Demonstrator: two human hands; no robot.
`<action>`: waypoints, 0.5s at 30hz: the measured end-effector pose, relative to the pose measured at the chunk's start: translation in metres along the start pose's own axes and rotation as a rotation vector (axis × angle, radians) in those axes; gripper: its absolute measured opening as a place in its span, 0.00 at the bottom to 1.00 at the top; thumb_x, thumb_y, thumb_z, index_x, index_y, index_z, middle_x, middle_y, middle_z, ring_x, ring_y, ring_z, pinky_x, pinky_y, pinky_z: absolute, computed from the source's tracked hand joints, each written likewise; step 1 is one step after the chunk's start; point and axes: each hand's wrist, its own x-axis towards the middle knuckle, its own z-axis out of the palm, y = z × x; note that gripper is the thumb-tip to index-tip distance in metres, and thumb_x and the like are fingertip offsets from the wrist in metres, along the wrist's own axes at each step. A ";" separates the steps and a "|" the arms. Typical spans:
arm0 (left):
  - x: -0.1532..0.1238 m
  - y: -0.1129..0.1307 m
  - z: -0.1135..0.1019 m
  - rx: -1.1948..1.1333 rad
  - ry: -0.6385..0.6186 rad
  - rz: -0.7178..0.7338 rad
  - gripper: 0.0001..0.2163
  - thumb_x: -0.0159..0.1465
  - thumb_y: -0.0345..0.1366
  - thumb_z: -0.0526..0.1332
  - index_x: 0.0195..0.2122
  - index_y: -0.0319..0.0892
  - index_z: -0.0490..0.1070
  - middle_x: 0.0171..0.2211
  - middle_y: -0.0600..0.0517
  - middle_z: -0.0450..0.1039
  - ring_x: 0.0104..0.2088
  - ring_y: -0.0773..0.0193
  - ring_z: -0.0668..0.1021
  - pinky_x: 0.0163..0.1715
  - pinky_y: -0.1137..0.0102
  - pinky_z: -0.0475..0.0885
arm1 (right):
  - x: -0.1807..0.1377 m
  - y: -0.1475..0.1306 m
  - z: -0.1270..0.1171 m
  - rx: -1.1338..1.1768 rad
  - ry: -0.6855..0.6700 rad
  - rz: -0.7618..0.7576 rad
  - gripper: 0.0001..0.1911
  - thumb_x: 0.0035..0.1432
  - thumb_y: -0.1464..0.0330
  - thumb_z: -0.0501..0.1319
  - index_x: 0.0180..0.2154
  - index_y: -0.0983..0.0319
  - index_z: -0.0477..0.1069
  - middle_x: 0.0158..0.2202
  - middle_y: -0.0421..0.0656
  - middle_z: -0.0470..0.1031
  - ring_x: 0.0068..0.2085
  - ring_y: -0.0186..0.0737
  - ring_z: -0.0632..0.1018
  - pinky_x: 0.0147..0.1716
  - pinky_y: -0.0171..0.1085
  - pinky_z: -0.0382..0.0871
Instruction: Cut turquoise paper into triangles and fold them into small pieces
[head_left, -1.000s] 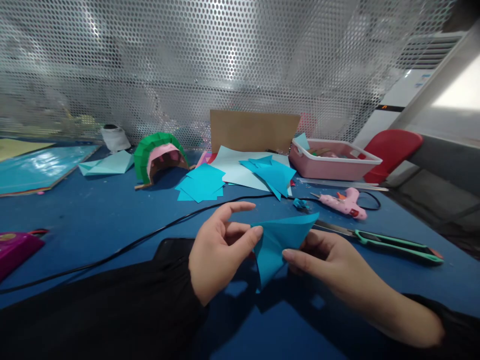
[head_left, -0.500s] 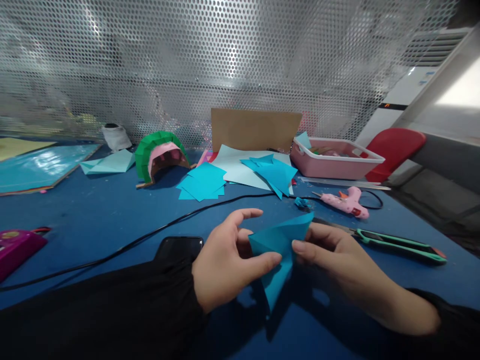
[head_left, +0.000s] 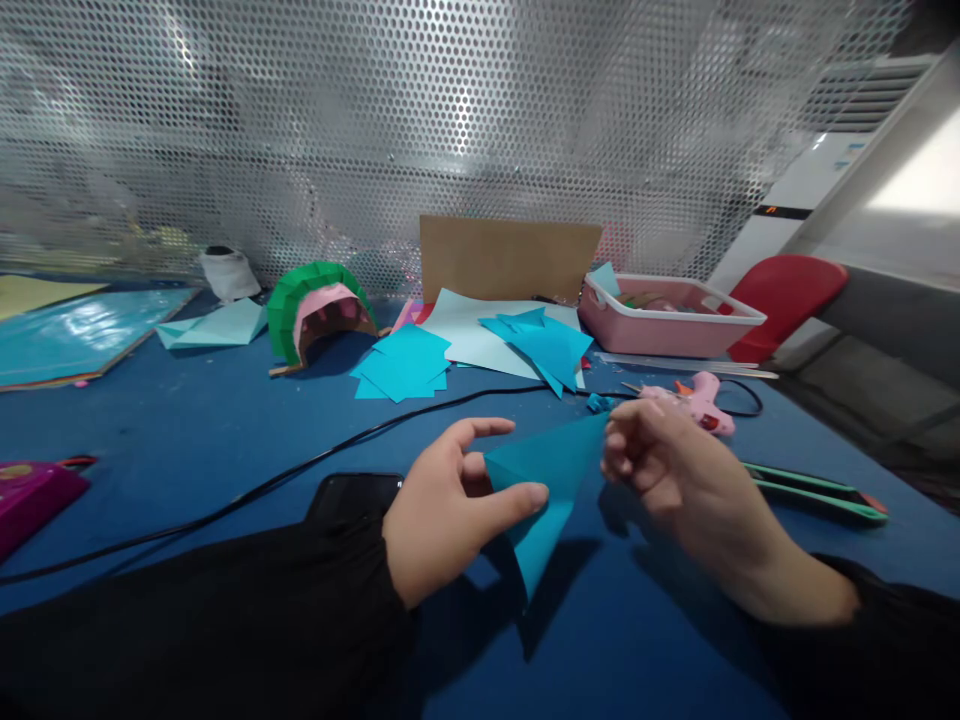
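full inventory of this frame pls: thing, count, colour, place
folded paper: 1, teal, held in both hands
paper stacks: 2, teal, table centre
sheet: 1, pale blue, under the stacks
paper model: 1, green and pink, centre-left
cardboard: 1, brown, against mesh
tray: 1, pink, right rear
glue gun: 1, pink, behind right hand
scissors: 1, green handles, right
cable: 1, black, across table
phone: 1, black, by left sleeve
left hand: pinching paper
right hand: gripping paper corner
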 end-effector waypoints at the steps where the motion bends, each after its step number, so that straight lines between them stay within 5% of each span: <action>1: 0.001 0.000 0.000 -0.036 0.003 -0.006 0.26 0.54 0.35 0.68 0.52 0.39 0.62 0.16 0.65 0.58 0.18 0.75 0.62 0.18 0.79 0.59 | -0.003 0.001 0.001 -0.079 -0.066 0.027 0.16 0.48 0.53 0.66 0.28 0.59 0.73 0.24 0.38 0.67 0.25 0.33 0.67 0.23 0.33 0.63; 6: 0.003 -0.001 0.001 -0.131 -0.086 -0.067 0.28 0.54 0.34 0.69 0.54 0.40 0.59 0.22 0.60 0.67 0.21 0.72 0.70 0.21 0.77 0.66 | -0.019 -0.002 0.009 -0.495 -0.328 -0.042 0.17 0.50 0.58 0.66 0.18 0.62 0.67 0.21 0.37 0.61 0.23 0.32 0.63 0.24 0.34 0.60; 12: 0.002 -0.006 0.003 -0.186 -0.416 -0.140 0.15 0.51 0.29 0.68 0.39 0.38 0.68 0.31 0.53 0.73 0.28 0.68 0.75 0.32 0.73 0.70 | -0.020 -0.007 0.012 -0.545 -0.422 -0.054 0.15 0.55 0.59 0.62 0.22 0.61 0.69 0.24 0.39 0.66 0.27 0.35 0.67 0.28 0.34 0.62; 15: 0.002 -0.008 0.003 -0.180 -0.390 -0.079 0.10 0.54 0.35 0.68 0.35 0.38 0.70 0.29 0.54 0.72 0.28 0.69 0.74 0.32 0.73 0.69 | -0.020 -0.005 0.011 -0.568 -0.499 -0.020 0.15 0.56 0.59 0.61 0.23 0.62 0.69 0.25 0.39 0.66 0.27 0.34 0.66 0.27 0.34 0.60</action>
